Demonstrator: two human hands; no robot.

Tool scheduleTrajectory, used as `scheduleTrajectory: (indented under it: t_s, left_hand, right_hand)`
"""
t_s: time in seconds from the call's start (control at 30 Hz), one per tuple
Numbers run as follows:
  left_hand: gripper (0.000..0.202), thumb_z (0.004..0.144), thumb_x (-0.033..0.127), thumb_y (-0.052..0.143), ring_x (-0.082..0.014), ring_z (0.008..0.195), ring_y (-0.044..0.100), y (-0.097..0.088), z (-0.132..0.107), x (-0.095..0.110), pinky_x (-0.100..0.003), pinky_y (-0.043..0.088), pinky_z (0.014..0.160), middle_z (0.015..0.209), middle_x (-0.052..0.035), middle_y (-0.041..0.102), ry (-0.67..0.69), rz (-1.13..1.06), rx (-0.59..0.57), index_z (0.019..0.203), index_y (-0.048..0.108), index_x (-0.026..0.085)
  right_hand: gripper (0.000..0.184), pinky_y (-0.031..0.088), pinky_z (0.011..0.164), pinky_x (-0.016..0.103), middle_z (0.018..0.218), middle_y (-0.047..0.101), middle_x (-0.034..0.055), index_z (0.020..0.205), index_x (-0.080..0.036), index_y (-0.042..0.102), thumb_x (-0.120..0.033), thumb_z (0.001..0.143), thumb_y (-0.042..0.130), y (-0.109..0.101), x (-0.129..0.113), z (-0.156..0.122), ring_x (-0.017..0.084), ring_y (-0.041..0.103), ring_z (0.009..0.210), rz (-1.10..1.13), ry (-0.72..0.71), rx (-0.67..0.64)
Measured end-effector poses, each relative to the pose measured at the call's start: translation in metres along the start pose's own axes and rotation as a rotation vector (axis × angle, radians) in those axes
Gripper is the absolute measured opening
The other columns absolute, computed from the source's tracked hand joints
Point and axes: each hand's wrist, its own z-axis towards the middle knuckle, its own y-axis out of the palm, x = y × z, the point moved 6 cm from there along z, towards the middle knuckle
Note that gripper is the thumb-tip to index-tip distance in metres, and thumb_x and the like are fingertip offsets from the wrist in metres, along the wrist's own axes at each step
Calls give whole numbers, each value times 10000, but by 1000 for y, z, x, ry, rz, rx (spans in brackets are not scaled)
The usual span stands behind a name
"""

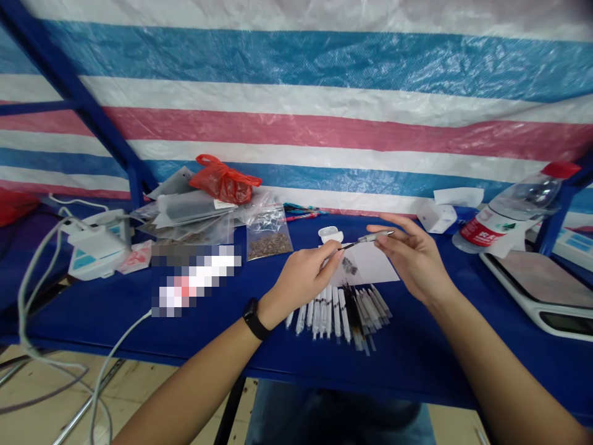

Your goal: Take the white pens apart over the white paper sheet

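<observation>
two hands work above a blue table (407, 364), apart at the wrists but meeting on one item, a slender silver-and-black tool (370, 238). the left hand (300, 279), with a black wristband (252, 318) at its wrist, pinches the thin dark end between thumb and forefinger. the right hand (412, 259) has its fingers closed about the silver end. the tool is held level above the far edge of a white paper sheet (375, 266) and does not appear to touch it. dark specks (349, 266) lie on the sheet, and a small white lid (330, 233) rests just beyond the left hand.

batch status: roughly two dozen clear plastic tubes (336, 315) lie fanned on the table on the near side of the sheet. those on the right carry dark residue, while those on the left look mostly clean. exact count and which are finished cannot be confirmed from this view.

also on record: a zip bag of brown granules (269, 240) left of the sheet, a red plastic bag (225, 180) farther back, a water bottle (514, 207) with a red cap at far right, and a digital scale (542, 290) at right. a pixelated patch (194, 278) hides part of the table at left.
</observation>
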Motion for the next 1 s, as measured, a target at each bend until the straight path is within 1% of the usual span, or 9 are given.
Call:
scheduleTrajectory:
  t_s: [0.17,0.27,0.37,0.47,0.53,0.7,0.87,0.93,1.0]
  left_hand:
    - [309,1058,372,347,-109,425,427,-1,1,1,-234,249,499,515,79,423,20,-10,3,1025,601,200]
    - [314,1059,373,341,-110,413,416,-1,1,-1,-235,242,487,508,80,417,21,-2,10,1048,603,200]
    - [315,1058,376,345,-110,410,423,1,1,-2,-231,247,484,501,83,408,13,15,3,1054,607,201]
    - [308,1054,373,356,-112,415,435,3,1,-3,-227,258,493,498,84,406,3,23,-18,1041,612,202]
    - [303,1052,365,363,-115,422,444,5,1,-3,-227,264,498,500,82,411,1,26,-39,1052,621,205]
    - [333,1052,357,347,-123,442,463,7,1,-3,-227,269,505,510,74,437,5,44,-88,1139,634,213]
    - [323,1049,351,354,-135,455,456,6,1,-9,-237,236,506,509,67,430,-41,86,-68,1121,634,209]
    - [308,1045,341,364,-136,446,434,6,1,-12,-243,220,502,504,69,412,-77,99,-63,1097,635,204]
    - [298,1041,334,372,-133,435,418,5,2,-15,-247,215,498,503,72,402,-106,103,-63,1080,634,199]
  right_hand:
    - [275,561,824,391,1005,784,18,1047,-328,730,-356,781,791,-19,1,6,210,710,935,51,-23,113]
    - [225,560,772,363,912,759,17,975,-311,751,-437,794,792,-25,0,8,193,696,847,-7,-37,126]
    - [310,561,718,359,764,715,21,919,-261,776,-536,776,795,-15,-2,7,183,660,715,-180,-34,-26]
    - [372,571,702,362,739,712,21,934,-241,776,-578,777,780,2,1,2,179,650,673,-263,-8,-198]
    - [382,577,693,361,740,711,23,912,-235,760,-594,783,766,9,2,-1,182,653,675,-268,-9,-222]
    - [390,565,660,345,684,674,14,835,-230,733,-613,768,764,17,6,-2,179,634,654,-244,-13,-170]
    - [368,515,640,330,656,666,12,821,-220,719,-586,785,737,-3,6,6,175,610,628,-297,-29,-66]
    - [319,487,628,320,668,678,14,825,-218,723,-537,817,706,-14,8,10,175,610,628,-437,-26,-108]
    - [262,443,586,303,648,675,7,782,-222,722,-476,825,679,-20,15,12,169,595,596,-620,16,-220]
